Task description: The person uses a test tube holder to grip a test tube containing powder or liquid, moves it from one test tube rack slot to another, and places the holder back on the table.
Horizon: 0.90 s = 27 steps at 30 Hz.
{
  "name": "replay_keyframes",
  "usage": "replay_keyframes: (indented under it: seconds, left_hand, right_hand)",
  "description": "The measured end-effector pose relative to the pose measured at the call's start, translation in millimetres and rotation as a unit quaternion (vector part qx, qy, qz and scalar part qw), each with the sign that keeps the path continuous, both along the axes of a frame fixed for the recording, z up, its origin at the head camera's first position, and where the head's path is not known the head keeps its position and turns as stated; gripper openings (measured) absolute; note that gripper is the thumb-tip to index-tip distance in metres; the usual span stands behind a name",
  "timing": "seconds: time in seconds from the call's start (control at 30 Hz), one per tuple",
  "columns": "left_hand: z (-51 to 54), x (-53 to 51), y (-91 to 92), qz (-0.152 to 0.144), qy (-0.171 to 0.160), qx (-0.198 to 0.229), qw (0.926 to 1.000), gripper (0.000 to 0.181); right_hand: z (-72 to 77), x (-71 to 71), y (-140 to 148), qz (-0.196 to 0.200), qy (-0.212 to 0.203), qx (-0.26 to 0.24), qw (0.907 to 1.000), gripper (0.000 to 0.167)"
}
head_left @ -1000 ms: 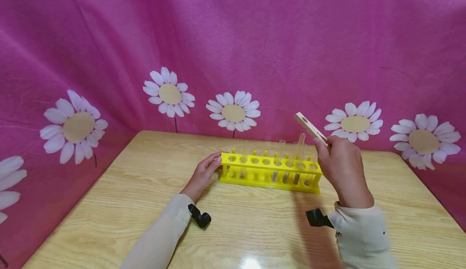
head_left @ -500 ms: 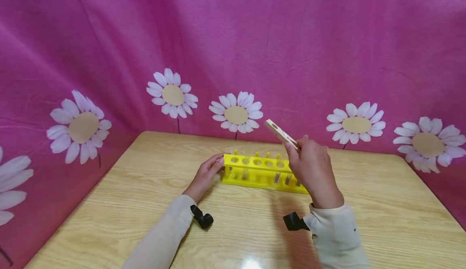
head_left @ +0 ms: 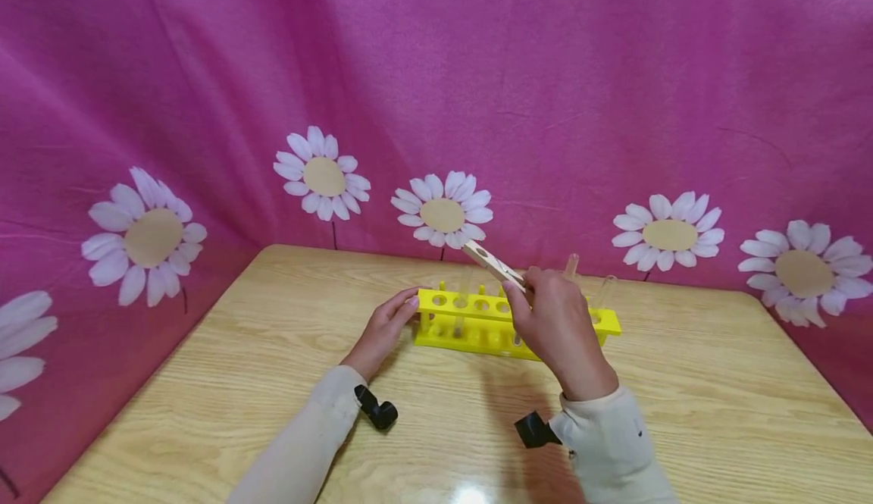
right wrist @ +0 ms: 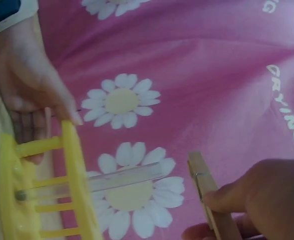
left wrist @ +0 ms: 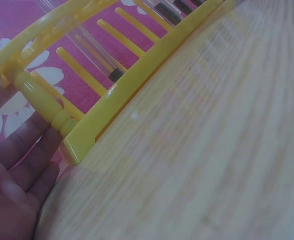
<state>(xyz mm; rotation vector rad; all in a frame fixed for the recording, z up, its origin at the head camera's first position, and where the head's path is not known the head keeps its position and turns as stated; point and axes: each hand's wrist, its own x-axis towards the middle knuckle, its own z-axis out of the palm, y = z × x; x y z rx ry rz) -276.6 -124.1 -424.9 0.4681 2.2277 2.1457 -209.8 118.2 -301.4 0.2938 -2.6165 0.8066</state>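
Note:
A yellow test tube rack (head_left: 453, 342) stands on the table. My left hand (head_left: 384, 330) grips its left end; in the left wrist view, the fingers (left wrist: 39, 145) lie by the end post. One clear test tube (right wrist: 131, 177) stands near that end, with dark matter at its bottom. My right hand (head_left: 562, 333) holds a wooden test tube holder (head_left: 492, 266), like a long clothespin, above the rack's middle. Its tip points left towards that tube and is apart from it in the right wrist view. More tubes (head_left: 571, 265) at the rack's right are partly hidden behind my right hand.
The rack sits on a light wood-grain table (head_left: 423, 428). A pink cloth (head_left: 546, 95) with white flowers hangs behind and at the sides. Black wrist mounts (head_left: 375, 407) stick out from both sleeves.
My right hand has moved left and slightly down with the wooden test tube holder, from the rack's right end to its middle. My left hand stays at the rack's left end.

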Motion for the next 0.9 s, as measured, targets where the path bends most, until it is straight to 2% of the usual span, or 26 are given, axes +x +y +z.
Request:
replay_keyframes:
  seconds: [0.13, 0.3, 0.57, 0.8, 0.9]
  left_hand:
    - [12.9, 10.2, -0.9, -0.001, -0.001, -0.004, 1.0, 0.039]
    - [12.6, 10.6, -1.4, -0.001, -0.008, -0.002, 1.0, 0.038]
    - [11.6, 9.7, -0.9, 0.002, -0.007, -0.002, 1.0, 0.038]
    - [-9.1, -6.1, -1.7, 0.003, -0.011, 0.002, 0.9999, 0.041]
    - [-13.6, -7.8, -1.5, 0.009, -0.005, -0.002, 0.9999, 0.043]
  right_hand:
    - [-6.4, -2.3, -2.2, 0.008, -0.001, -0.007, 0.9999, 0.022]
    - [-12.1, -3.5, -3.7, 0.005, -0.001, -0.003, 1.0, 0.021]
    - [-15.8, -2.9, -6.0, 0.006, 0.056, 0.017, 0.9982, 0.024]
    - [-16.2, -1.9, -5.5, 0.003, 0.063, 0.02, 0.9978, 0.027]
    - [-16.6, -1.5, -5.9, 0.004, 0.054, 0.02, 0.9983, 0.027]
